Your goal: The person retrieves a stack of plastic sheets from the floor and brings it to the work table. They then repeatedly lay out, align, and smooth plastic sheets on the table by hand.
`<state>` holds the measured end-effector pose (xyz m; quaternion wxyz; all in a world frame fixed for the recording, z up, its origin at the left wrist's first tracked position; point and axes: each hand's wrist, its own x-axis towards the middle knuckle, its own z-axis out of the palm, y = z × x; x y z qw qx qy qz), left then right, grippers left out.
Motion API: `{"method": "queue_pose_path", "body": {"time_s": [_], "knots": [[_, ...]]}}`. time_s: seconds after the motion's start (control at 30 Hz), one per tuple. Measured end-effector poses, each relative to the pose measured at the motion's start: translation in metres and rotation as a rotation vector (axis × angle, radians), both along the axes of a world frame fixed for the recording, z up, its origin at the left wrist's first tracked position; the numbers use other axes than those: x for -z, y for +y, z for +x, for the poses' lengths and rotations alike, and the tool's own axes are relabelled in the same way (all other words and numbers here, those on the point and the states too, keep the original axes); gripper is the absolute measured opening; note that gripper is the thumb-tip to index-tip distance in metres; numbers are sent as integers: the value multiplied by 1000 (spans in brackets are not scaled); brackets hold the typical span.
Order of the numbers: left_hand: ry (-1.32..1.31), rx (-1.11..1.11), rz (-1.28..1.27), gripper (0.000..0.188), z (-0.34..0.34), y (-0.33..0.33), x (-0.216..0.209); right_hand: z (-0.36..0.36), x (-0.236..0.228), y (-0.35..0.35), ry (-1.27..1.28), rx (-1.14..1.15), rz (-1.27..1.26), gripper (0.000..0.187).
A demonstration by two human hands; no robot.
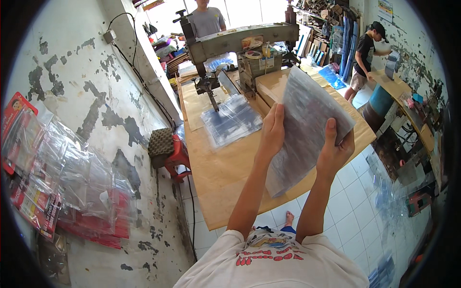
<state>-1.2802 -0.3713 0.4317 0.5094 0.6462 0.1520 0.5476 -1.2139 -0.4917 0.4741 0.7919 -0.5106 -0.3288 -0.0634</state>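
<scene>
Nearest you, the lower corner of the grey, translucent, rectangular plastic sheaf (309, 139) hangs over the near edge of the brown, paper-covered worktable (225, 189). Whole sheaf tilted, held up off the top; layers too blurred to count. To handle it well, bear evenly on both long sides, so the film neither bows nor slides layer over layer. Support that free lower corner; slick film looks likely to droop there. Light pressure suits: hard pinching could crease it.

Fingers: your right hand (337, 151) is closed on the right edge, thumb straight up the near face, fingers curled round behind. Your left hand (272, 129), slightly farther off, lies along the left edge, fingers nearly straight and together; thumb hidden, so cannot tell whether it pinches.

Beyond, left of the sheaf: flat pile of clear plastic sheets (235, 125) on the paper, under the grey metal press (235, 45).
</scene>
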Motion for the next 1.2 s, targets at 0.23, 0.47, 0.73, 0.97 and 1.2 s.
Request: {"method": "queue_pose_path", "body": {"time_s": [0.23,0.47,0.73,0.97,1.2], "knots": [[105,-5,-112,61,-2,10,45,1,5,3,47,-32,0,41],[587,-117,-290,64,0,28,103,15,10,-1,111,-77,-39,34],[440,24,-138,52,-38,11,207,58,-3,-15,98,-88,30,29],[999,-130,124,60,-64,-61,298,171,22,-6,251,27,110,40],[1270,-356,433,62,-103,-60,296,344,190,56,166,342,-229,51]]}}
